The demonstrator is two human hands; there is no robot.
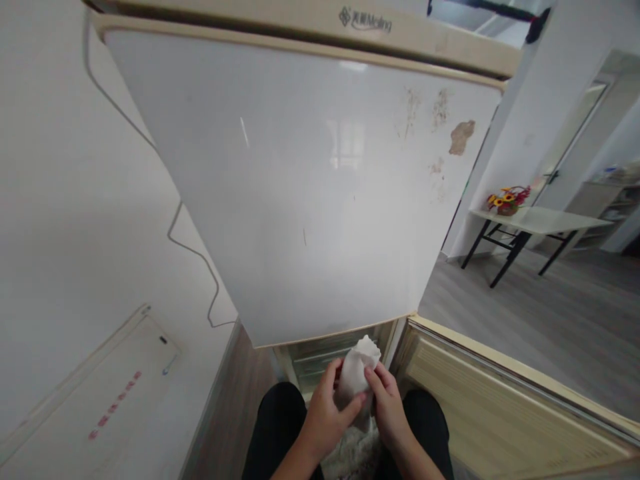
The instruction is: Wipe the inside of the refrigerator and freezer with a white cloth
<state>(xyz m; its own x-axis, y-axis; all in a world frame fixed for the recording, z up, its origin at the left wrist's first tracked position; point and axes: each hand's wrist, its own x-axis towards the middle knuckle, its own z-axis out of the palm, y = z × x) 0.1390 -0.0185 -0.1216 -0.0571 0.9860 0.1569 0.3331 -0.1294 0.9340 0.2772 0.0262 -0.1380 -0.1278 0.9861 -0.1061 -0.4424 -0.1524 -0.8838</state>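
A crumpled white cloth [356, 373] is bunched between my two hands, low in the middle of the view. My left hand [327, 407] is closed around its left side, thumb across the front. From the right, my right hand [387, 403] pinches the cloth with thumb and fingers. Just beyond the hands is the lower compartment [315, 357] of a fridge, with its lower door [480, 400] swung out to the right. Above it, the white upper door [310, 200] is closed and bears brown stains on its right part.
My knees [283, 420] flank the hands. A grey cable [193, 250] runs down the left wall, above a white panel [100, 393] with red lettering. To the right, a table [555, 220] carries a flower basket [507, 203]. Wood-look floor [480, 303] extends beyond the open door.
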